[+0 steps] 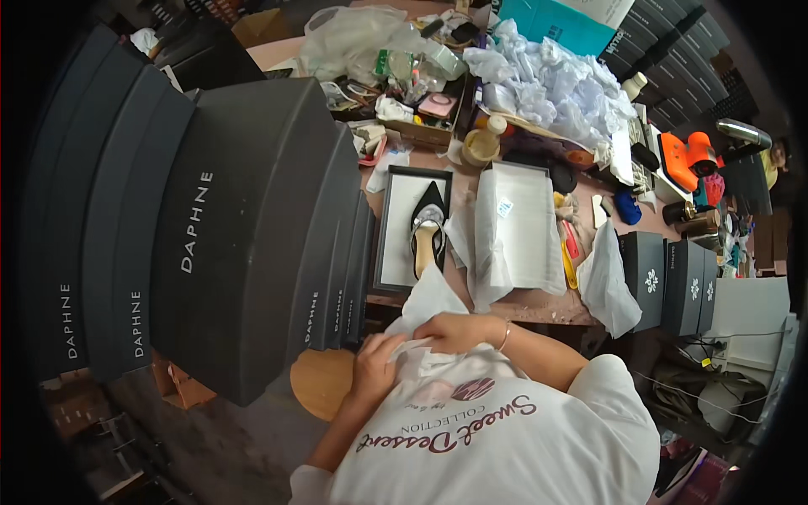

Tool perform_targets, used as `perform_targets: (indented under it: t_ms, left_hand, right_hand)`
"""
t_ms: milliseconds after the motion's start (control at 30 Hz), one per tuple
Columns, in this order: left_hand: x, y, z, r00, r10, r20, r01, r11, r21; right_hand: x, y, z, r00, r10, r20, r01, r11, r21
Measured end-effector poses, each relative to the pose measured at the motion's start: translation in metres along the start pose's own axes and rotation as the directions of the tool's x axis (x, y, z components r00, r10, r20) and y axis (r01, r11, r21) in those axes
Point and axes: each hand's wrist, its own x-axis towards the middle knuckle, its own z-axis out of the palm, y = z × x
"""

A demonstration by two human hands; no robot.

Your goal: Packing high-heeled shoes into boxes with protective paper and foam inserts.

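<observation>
Close to my body, my left hand (377, 360) and my right hand (459, 332) are together, fingers closed on a crumpled sheet of white tissue paper (431, 295). The sheet rises between them toward the table edge. Just beyond it, a black pointed shoe (427, 220) with a beige insole lies in a shallow dark box (388, 252) lined in white. To its right stands another open box (539, 175), draped inside with white tissue paper (523, 252). Part of what my fingers grip is hidden by the fingers themselves.
Tall stacks of dark shoeboxes (244, 227) rise at my left. Beyond the open boxes are a glue bottle (481, 145), a heap of crumpled white paper (551, 80) and a cluttered carton (425, 133). A yellow-handled tool (570, 268) and more shoeboxes (644, 273) are at right.
</observation>
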Motion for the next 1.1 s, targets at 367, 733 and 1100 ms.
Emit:
perform_targets:
  t_ms: [367,733,1100]
  left_hand:
    - [-0.025,-0.001,-0.022,0.978,-0.131,-0.161,0.132,0.991,-0.003]
    - [0.058,0.039,-0.002,0.919,-0.060,-0.389,-0.026,0.977,-0.211]
    - [0.217,0.138,0.069,0.873,0.263,-0.410,-0.220,0.964,0.149]
  right_hand:
    - [0.110,0.068,-0.018,0.720,0.094,-0.687,-0.546,0.688,-0.478]
    - [-0.101,0.024,-0.050,0.617,-0.244,-0.748,0.719,0.560,0.411]
    - [-0.200,0.090,-0.109,0.702,-0.286,-0.653,0.681,-0.001,0.732]
